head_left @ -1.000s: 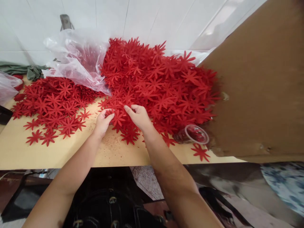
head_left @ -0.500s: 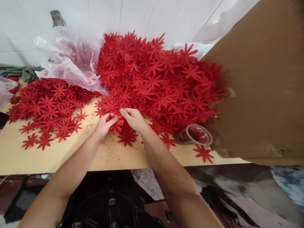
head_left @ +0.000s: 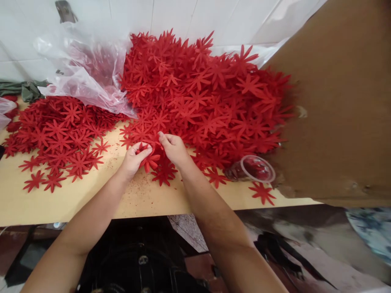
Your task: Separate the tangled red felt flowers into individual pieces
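Observation:
A red flower-shaped cutout (head_left: 150, 161) with long narrow petals is pinched in my left hand (head_left: 134, 158), just above the table. My right hand (head_left: 173, 148) is closed at the cutout's right side, thumb and forefinger pressed together on what looks like one of its petals. Whether the held piece is one layer or several I cannot tell. Right behind my hands rises a big heap of similar red cutouts (head_left: 201, 97). Another loose cutout (head_left: 164, 172) lies on the table just below my right hand.
A lower pile of red cutouts (head_left: 58, 138) spreads to the left, under a clear plastic bag (head_left: 88, 77). A clear plastic cup (head_left: 258, 169) lies tipped at right, beside a large brown cardboard sheet (head_left: 332, 110). Crumbs dot the pale tabletop (head_left: 116, 203); a white wall (head_left: 171, 16) stands behind.
My right hand has drawn slightly away from my left, widening the gap between them. The left hand keeps its pinch on the cutout. The whole view has shifted a little.

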`<state>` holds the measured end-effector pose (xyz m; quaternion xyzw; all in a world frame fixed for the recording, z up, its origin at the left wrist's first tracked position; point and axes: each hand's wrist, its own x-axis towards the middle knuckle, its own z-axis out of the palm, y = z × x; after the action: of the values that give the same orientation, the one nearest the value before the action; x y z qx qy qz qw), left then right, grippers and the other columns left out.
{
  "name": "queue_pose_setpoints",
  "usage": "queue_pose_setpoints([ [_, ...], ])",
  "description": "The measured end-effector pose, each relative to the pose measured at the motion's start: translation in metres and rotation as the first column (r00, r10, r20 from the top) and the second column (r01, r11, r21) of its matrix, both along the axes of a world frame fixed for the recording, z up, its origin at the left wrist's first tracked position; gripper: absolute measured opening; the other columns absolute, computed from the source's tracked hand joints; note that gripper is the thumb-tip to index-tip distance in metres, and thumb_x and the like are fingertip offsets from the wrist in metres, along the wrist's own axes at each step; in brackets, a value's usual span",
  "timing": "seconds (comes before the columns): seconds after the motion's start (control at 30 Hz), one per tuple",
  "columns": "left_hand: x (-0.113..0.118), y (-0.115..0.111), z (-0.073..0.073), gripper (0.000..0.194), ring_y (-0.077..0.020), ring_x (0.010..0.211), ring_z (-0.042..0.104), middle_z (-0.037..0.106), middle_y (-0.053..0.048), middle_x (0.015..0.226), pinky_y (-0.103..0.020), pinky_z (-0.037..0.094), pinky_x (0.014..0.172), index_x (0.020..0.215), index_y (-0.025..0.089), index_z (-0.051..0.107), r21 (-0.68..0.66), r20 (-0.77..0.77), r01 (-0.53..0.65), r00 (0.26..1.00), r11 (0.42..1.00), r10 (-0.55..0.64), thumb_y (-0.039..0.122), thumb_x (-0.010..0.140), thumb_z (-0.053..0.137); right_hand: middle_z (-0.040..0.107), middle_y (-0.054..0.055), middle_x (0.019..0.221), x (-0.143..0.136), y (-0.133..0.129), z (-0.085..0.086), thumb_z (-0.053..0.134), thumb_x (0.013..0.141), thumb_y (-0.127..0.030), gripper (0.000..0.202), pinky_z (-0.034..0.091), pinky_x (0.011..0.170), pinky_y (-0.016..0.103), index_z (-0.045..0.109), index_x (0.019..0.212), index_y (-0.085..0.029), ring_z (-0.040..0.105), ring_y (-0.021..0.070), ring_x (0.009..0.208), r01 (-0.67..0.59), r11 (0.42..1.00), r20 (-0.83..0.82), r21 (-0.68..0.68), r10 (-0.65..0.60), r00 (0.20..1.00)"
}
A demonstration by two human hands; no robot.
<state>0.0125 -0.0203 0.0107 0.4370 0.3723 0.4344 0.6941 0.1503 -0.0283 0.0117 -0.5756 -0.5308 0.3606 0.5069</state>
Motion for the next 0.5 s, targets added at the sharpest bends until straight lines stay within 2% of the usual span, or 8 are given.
queue_pose_setpoints([
  [0.17, -0.004, 0.006, -0.002, 0.011, -0.0022, 0.055, 0.052, 0.055, 0.007, 0.062, -0.015, 0.042, 0.056, 0.067, 0.017, 0.057, -0.014, 0.07, -0.087, 0.994, 0.996, 0.088, 0.018, 0.064, 0.066, 0.022, -0.006, 0.05, 0.015, 0.008, -0.002, 0.037, 0.067, -0.078, 0.06, 0.021, 0.049, 0.026, 0.025, 0.052, -0.022, 0.022, 0.0075, 0.048, 0.207, 0.977, 0.048, 0.048, -0.209, 0.977],
  [0.27, -0.004, 0.007, -0.002, 0.011, -0.0025, 0.058, 0.054, 0.057, 0.006, 0.065, -0.015, 0.043, 0.061, 0.069, 0.016, 0.057, -0.008, 0.038, -0.15, 0.988, 0.989, 0.15, 0.017, 0.064, 0.066, 0.04, -0.002, 0.056, 0.026, 0.014, 0.002, 0.043, 0.073, -0.068, 0.05, 0.033, 0.057, 0.027, 0.042, 0.058, -0.02, 0.038, 0.0112, 0.056, 0.267, 0.95, 0.168, 0.16, -0.293, 0.941],
  [0.33, -0.002, 0.007, -0.002, 0.012, -0.0029, 0.059, 0.055, 0.058, 0.006, 0.066, -0.016, 0.044, 0.064, 0.071, 0.016, 0.058, 0.02, -0.021, -0.162, 0.986, 0.987, 0.162, 0.017, 0.064, 0.067, 0.056, 0.005, 0.075, 0.025, 0.013, 0.008, 0.05, 0.076, -0.056, 0.039, 0.041, 0.073, 0.033, 0.057, 0.076, -0.018, 0.049, 0.0175, 0.075, 0.27, 0.924, 0.275, 0.27, -0.343, 0.898],
  [0.37, -0.001, 0.007, -0.002, 0.013, -0.0031, 0.059, 0.055, 0.059, 0.005, 0.067, -0.016, 0.044, 0.064, 0.072, 0.016, 0.059, 0.031, -0.045, -0.167, 0.985, 0.985, 0.168, 0.017, 0.064, 0.068, 0.059, 0.009, 0.086, 0.022, 0.01, 0.011, 0.051, 0.078, -0.051, 0.035, 0.04, 0.081, 0.037, 0.06, 0.086, -0.018, 0.051, 0.0207, 0.086, 0.255, 0.916, 0.322, 0.309, -0.354, 0.878],
  [0.43, 0.001, 0.008, -0.003, 0.014, -0.0037, 0.06, 0.055, 0.061, 0.005, 0.068, -0.017, 0.045, 0.066, 0.075, 0.016, 0.06, 0.043, -0.062, -0.168, 0.983, 0.985, 0.171, 0.015, 0.064, 0.068, 0.061, 0.012, 0.098, 0.012, 0.002, 0.014, 0.051, 0.079, -0.044, 0.035, 0.039, 0.089, 0.042, 0.062, 0.098, -0.017, 0.051, 0.0237, 0.096, 0.187, 0.936, 0.373, 0.3, -0.295, 0.88],
  [0.5, 0.001, 0.009, -0.004, 0.013, -0.0042, 0.062, 0.056, 0.062, 0.004, 0.07, -0.017, 0.045, 0.067, 0.076, 0.015, 0.06, 0.048, -0.055, -0.17, 0.984, 0.984, 0.172, 0.015, 0.065, 0.067, 0.062, 0.012, 0.101, -0.002, -0.007, 0.013, 0.053, 0.078, -0.042, 0.036, 0.042, 0.086, 0.04, 0.061, 0.102, -0.017, 0.055, 0.0224, 0.093, 0.065, 0.981, 0.326, 0.185, -0.124, 0.937],
])
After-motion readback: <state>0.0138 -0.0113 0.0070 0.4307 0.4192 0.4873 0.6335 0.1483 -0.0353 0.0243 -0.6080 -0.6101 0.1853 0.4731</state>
